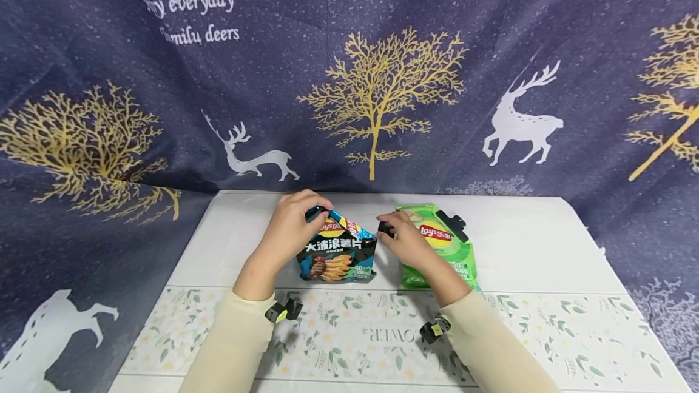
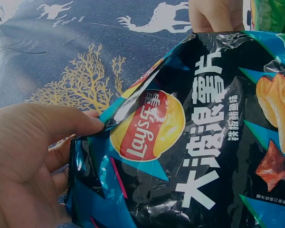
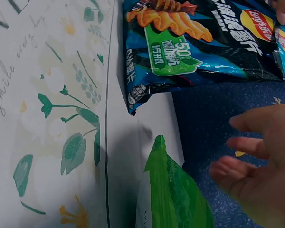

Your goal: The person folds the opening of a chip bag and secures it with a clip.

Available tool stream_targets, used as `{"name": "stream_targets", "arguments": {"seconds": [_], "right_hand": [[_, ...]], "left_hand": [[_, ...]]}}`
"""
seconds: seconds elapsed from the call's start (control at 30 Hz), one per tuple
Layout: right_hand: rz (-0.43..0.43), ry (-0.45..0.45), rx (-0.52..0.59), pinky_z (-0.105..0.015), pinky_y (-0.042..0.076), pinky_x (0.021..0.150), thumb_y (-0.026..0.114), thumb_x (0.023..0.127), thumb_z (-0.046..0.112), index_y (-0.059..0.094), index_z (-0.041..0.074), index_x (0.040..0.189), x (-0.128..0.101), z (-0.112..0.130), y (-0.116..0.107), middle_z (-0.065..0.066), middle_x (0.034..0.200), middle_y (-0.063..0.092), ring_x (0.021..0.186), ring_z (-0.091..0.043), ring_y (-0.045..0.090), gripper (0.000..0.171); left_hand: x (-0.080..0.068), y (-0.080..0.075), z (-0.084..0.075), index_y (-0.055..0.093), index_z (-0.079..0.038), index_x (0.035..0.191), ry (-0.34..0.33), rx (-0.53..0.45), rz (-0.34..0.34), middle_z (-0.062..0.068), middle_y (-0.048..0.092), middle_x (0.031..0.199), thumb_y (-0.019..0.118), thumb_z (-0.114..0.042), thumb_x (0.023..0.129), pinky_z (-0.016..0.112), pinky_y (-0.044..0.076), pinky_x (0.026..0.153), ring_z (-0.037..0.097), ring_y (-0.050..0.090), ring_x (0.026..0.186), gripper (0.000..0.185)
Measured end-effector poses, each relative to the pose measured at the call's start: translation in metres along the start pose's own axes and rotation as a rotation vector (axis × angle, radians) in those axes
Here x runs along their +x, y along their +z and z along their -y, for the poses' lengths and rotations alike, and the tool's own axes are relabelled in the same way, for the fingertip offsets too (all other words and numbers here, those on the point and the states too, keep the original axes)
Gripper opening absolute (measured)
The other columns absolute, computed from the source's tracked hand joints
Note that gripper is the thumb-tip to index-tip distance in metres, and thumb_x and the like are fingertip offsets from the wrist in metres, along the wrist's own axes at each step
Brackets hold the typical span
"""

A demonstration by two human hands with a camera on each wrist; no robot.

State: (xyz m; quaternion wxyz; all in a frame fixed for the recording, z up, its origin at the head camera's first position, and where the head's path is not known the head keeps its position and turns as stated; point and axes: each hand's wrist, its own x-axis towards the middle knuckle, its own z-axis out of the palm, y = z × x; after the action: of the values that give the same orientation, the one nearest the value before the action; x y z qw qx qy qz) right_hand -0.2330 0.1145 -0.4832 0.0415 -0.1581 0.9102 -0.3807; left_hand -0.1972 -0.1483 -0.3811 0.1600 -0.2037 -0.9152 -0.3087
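Two hands at a black chip bag on the bench

The left hand pinches the top corner of the black bag, thumb pressed on its crumpled edge, at mid-bench. The right hand sits at the bag's 3 o'clock, fingers loosely spread; it seems to pinch a small black clip, though the wrist view does not show one. A green bag lies under that hand, clipped at 1 o'clock.
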Motion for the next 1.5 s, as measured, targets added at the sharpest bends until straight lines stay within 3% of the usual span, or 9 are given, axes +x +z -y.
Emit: {"name": "stream_targets", "arguments": {"seconds": [0.27, 0.57, 0.77, 0.93, 1.2, 1.5], "right_hand": [[0.07, 0.022, -0.165, -0.057, 0.044, 0.11, 0.059, 0.1, 0.023, 0.046, 0.005, 0.15, 0.002, 0.001, 0.008, -0.026, 0.156, 0.036, 0.134, -0.046, 0.051, 0.055], [0.076, 0.031, -0.288, -0.053, 0.048, 0.108, 0.058, 0.1, 0.018, 0.045, 0.004, 0.151, 0.006, 0.003, 0.018, -0.025, 0.16, 0.031, 0.139, -0.044, 0.047, 0.055], [0.114, 0.04, -0.322, -0.052, 0.047, 0.109, 0.058, 0.097, 0.011, 0.043, 0.002, 0.152, 0.009, 0.006, 0.02, -0.026, 0.164, 0.025, 0.142, -0.044, 0.043, 0.058], [0.128, 0.068, -0.352, -0.053, 0.039, 0.116, 0.056, 0.096, 0.011, 0.043, 0.002, 0.152, 0.01, 0.007, 0.022, -0.027, 0.164, 0.022, 0.147, -0.045, 0.036, 0.058], [0.143, 0.097, -0.374, -0.054, 0.036, 0.119, 0.058, 0.094, 0.01, 0.045, 0.0, 0.15, 0.009, 0.008, 0.023, -0.03, 0.163, 0.023, 0.148, -0.047, 0.032, 0.059], [0.159, 0.105, -0.483, -0.049, 0.036, 0.12, 0.063, 0.094, 0.014, 0.045, 0.002, 0.151, 0.014, 0.005, 0.031, -0.029, 0.162, 0.027, 0.15, -0.042, 0.032, 0.061]], "left_hand": [[-0.001, 0.001, 0.0, 0.077, -0.014, 0.102, -0.013, -0.007, 0.003, 0.0, 0.073, 0.104, 0.074, -0.011, 0.092, 0.051, 0.041, 0.105, 0.025, 0.068, 0.104, 0.012], [-0.001, 0.002, 0.0, 0.077, -0.014, 0.102, -0.005, -0.004, 0.0, 0.0, 0.073, 0.105, 0.074, -0.011, 0.091, 0.052, 0.04, 0.108, 0.025, 0.067, 0.105, 0.012], [-0.002, 0.002, -0.002, 0.076, -0.016, 0.102, -0.006, 0.0, -0.005, 0.0, 0.073, 0.105, 0.074, -0.011, 0.092, 0.051, 0.04, 0.108, 0.025, 0.067, 0.105, 0.011], [-0.003, 0.001, -0.003, 0.076, -0.015, 0.102, -0.003, -0.003, -0.009, 0.001, 0.073, 0.104, 0.074, -0.011, 0.092, 0.052, 0.04, 0.107, 0.025, 0.068, 0.105, 0.011], [-0.002, 0.001, -0.003, 0.076, -0.016, 0.103, -0.006, -0.007, -0.007, 0.0, 0.073, 0.105, 0.073, -0.012, 0.093, 0.051, 0.04, 0.107, 0.025, 0.067, 0.106, 0.011], [-0.004, -0.001, -0.005, 0.076, -0.016, 0.103, -0.007, -0.005, -0.005, 0.0, 0.073, 0.105, 0.073, -0.012, 0.093, 0.051, 0.039, 0.108, 0.025, 0.067, 0.106, 0.012]]}}
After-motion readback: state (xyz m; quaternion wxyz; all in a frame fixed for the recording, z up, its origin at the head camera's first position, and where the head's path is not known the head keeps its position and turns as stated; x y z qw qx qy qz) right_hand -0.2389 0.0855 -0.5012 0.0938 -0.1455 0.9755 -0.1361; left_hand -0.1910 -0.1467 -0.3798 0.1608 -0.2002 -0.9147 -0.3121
